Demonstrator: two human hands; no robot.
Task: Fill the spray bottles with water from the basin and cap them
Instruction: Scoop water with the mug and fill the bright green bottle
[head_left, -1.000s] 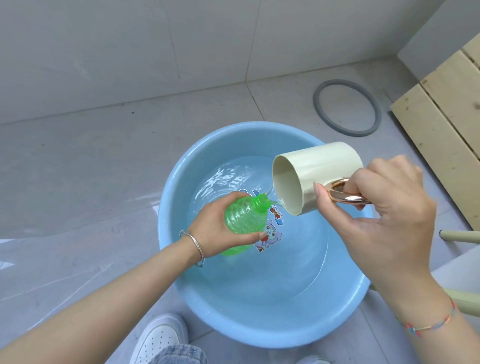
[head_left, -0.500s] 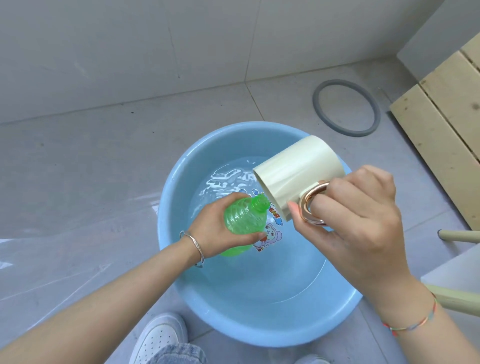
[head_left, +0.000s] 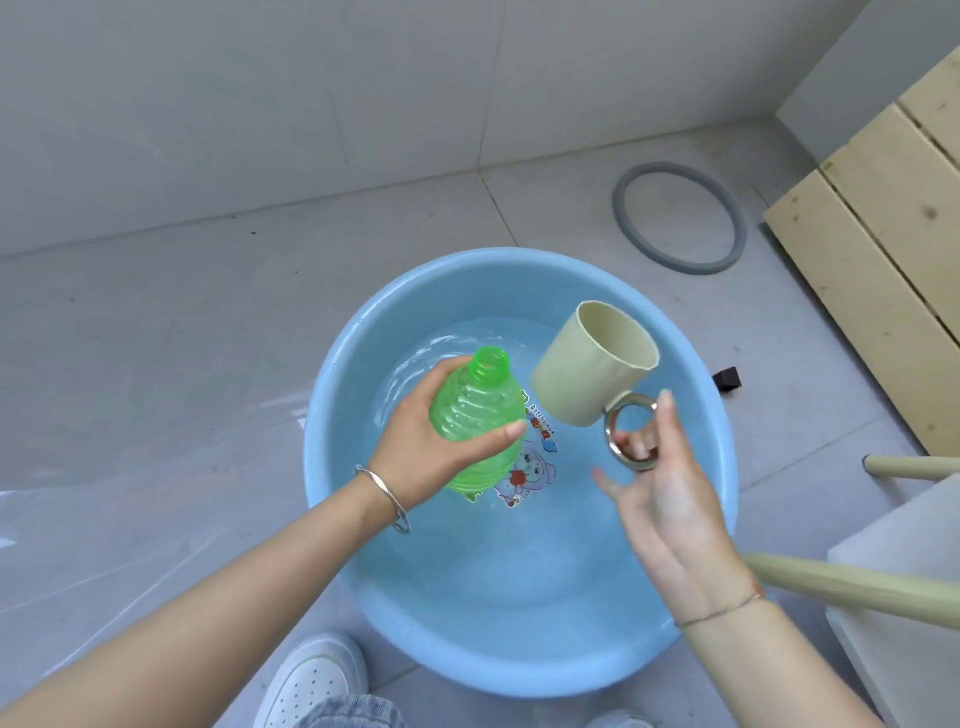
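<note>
green plastic, ribbed and see-through: the spray bottle (head_left: 475, 415) sits in the left hand (head_left: 423, 449), whose fingers (head_left: 506, 432) are wrapped round its lower body, holding it above the water inside the blue basin (head_left: 332, 467). its long axis leans up and away, the open, uncapped neck pointing toward the far rim. the cream cup (head_left: 592, 366) is just beside that neck on its right, not touching, with its mouth turned up and away from the bottle. the right hand (head_left: 670, 509) carries the cup only by the metal ring handle (head_left: 631, 435), its fingers (head_left: 666, 415) partly spread and some hooked through the ring (a thin hold, i judge). no water runs from the cup, so the next move likely turns on dipping it below, then swinging its lip left over the neck. how full the bottle is i cannot tell, and no cap shows anywhere
</note>
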